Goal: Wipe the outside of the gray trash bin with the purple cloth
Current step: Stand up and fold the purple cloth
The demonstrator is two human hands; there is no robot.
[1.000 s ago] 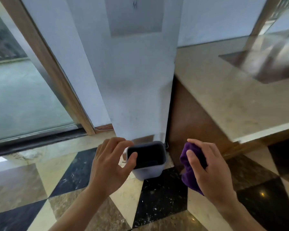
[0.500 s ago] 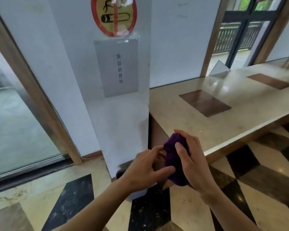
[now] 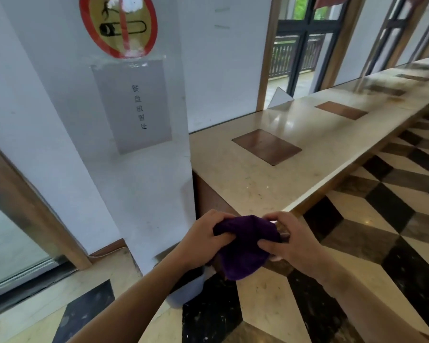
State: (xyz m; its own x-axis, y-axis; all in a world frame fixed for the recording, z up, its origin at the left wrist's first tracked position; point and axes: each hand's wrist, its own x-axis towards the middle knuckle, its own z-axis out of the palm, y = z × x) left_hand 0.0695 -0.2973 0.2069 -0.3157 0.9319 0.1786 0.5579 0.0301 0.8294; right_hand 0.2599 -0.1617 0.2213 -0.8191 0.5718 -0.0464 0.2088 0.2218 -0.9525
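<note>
The purple cloth (image 3: 244,246) hangs bunched between both hands at mid-frame. My left hand (image 3: 203,240) grips its left edge and my right hand (image 3: 291,240) grips its right edge. The gray trash bin (image 3: 187,289) stands on the floor at the foot of the white pillar, below the cloth. My left forearm and the cloth cover most of it; only part of its lower wall shows. Neither hand touches the bin.
A white pillar (image 3: 139,169) with a no-smoking sign and a paper notice rises right behind the bin. A long marble counter (image 3: 295,157) runs to the right. A glass door (image 3: 8,243) is at the left. The floor is checkered tile (image 3: 382,231).
The view has tilted up from the bin toward the pillar and counter. My left hand left the bin's rim and took hold of the cloth, which both hands now hold.
</note>
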